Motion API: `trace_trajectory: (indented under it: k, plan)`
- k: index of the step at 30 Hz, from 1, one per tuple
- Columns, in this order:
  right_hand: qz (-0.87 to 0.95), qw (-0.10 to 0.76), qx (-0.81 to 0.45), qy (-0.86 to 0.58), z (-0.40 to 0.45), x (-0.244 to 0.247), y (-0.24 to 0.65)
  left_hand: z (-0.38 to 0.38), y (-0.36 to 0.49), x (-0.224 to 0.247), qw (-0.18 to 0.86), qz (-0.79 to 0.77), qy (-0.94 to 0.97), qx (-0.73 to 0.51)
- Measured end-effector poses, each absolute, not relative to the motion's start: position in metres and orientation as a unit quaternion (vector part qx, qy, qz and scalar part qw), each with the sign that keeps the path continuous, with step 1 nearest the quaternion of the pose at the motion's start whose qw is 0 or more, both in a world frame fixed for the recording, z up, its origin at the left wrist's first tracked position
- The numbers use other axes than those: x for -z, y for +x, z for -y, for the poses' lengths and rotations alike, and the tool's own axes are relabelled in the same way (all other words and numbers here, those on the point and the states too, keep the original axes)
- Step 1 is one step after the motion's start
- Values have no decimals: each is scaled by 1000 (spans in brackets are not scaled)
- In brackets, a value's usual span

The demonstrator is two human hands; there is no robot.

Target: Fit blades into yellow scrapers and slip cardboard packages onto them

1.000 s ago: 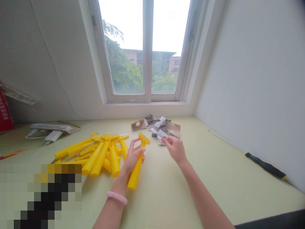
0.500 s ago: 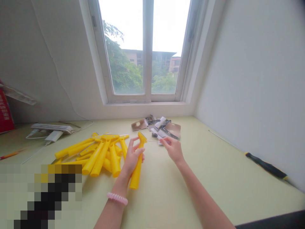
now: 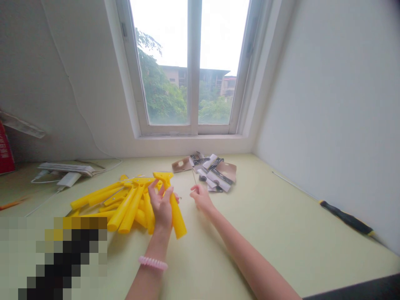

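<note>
My left hand (image 3: 163, 207) is closed around the handle of a yellow plastic scraper (image 3: 178, 218), whose wide head points up and away. A tiny metal piece, perhaps a screw (image 3: 180, 198), shows by its fingertips. To the right, my right hand (image 3: 202, 199) pinches a thin metal rod (image 3: 194, 176) that points up toward the window; its lower end is hidden in the fingers. The rod is apart from the scraper. Just left of my left hand lies a pile of similar yellow scrapers (image 3: 128, 208), handles mostly toward me.
Cardboard and printed packaging (image 3: 215, 171) lies at the back below the window (image 3: 192, 83). A long screwdriver (image 3: 345, 217) rests along the right wall. At the back left are a power strip (image 3: 67, 167) with cables and a red box (image 3: 5, 150). The lower left corner is pixelated.
The rod has come away from the scraper's head and now points upward. My right hand has moved left and slightly down. My left hand has turned the scraper so its head faces me more.
</note>
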State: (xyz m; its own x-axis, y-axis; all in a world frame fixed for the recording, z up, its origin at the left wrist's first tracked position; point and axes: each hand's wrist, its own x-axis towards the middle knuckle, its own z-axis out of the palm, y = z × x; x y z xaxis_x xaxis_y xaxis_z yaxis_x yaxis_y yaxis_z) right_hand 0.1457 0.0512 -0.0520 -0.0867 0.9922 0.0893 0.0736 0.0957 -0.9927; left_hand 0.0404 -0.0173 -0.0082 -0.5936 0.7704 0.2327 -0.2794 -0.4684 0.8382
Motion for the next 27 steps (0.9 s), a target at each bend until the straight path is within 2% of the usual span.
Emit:
trace_trajectory:
  k: [6, 9, 16, 23, 27]
  plan:
    - [675, 376, -310, -554, -53, 50, 121, 17, 37, 10, 319, -388, 300, -811]
    - [683, 350, -291, -572, -55, 49, 119, 17, 38, 10, 325, -398, 304, -802]
    - [633, 404, -345, -563, -60, 50, 134, 17, 44, 9, 345, -419, 289, -789]
    - [547, 488, -497, -464, -55, 34, 177, 8, 65, 29, 556, -413, 320, -646]
    - [495, 523, -565, -402, -51, 26, 188, 5, 75, 36, 634, -393, 347, -568]
